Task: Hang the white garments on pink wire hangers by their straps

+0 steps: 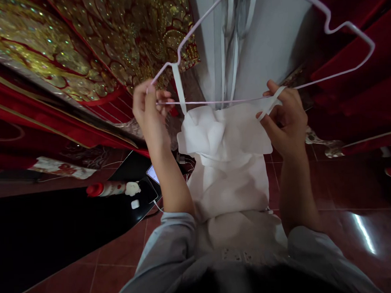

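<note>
A thin pale pink hanger (213,102) spans the upper middle of the view. My left hand (152,105) is closed around its left end. One strap (179,88) of a white tiered garment (230,175) loops over the hanger's left shoulder, close to that hand. The garment hangs below the hanger's bottom bar, with a folded or bow-like piece at its top. On the right, my right hand (287,120) pinches the garment's other strap (272,103) between thumb and fingers, stretched beside the hanger's right side.
Red and gold sequined clothing (127,40) hangs at the left, with more red fabric (357,46) at the right. A black table (56,241) bears a red-capped bottle (109,189), a white earbud case (135,204) and phones. Reddish tiles (342,191) cover the floor.
</note>
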Motion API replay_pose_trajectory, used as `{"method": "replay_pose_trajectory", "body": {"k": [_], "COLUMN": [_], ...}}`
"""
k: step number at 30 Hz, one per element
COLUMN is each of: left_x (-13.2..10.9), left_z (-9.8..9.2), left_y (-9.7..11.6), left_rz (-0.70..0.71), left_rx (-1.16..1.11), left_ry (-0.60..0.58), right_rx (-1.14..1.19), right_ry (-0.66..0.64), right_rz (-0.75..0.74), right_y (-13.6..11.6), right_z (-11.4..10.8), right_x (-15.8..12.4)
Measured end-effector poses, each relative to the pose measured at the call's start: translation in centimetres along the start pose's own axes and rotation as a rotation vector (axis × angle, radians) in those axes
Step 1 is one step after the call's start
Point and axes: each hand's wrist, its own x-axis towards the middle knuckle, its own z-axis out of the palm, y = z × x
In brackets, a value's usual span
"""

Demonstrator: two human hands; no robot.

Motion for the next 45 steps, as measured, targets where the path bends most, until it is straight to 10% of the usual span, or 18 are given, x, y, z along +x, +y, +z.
{"method": "replay_pose_trajectory", "body": {"k": [5,11,15,21,27,33,38,45], "left_x": [-3.0,-2.0,-0.9,-0.9,-1.4,-2.3,-5.0,-7.2], "left_z": [-0.7,-1.5,-2.0,-2.0,-1.8,-1.0,-0.2,-0.3], "left_y": [-1.6,-0.5,0.3,-0.5,-1.2,-1.5,-2.2,4.8], "left_rz": [-0.056,0.02,0.007,-0.006,0.036,0.087,0.083,0.082], "left_rx": [-0.138,-0.064,-0.072,-0.077,-0.06,-0.024,0.061,0.411], "left_ry": [-0.09,-0.074,-0.113,-0.134,-0.155,-0.102,-0.135,-0.366], "right_rx": [-0.068,0.087,0.022,-0.301,-0.248,-0.337,-0.359,-0.332], "right_ry": [0.058,0.475,0.368,0.187,0.435,-0.059,-0.04,0.004], "right_rz": [-0.09,-0.516,-0.35,-0.288,-0.43,-0.148,-0.068,-0.076], "right_y": [-0.2,8.3,6.9,-0.8,-1.4,-3.6,-3.4,-2.3], "right_z": [-0.6,-6.7,-8.6,-6.3,-4.8,-1.3,-0.3,0.3], "right_x": [0.5,4.2,6.0,8.1,6.7,1.6,0.5,-0.2]}}
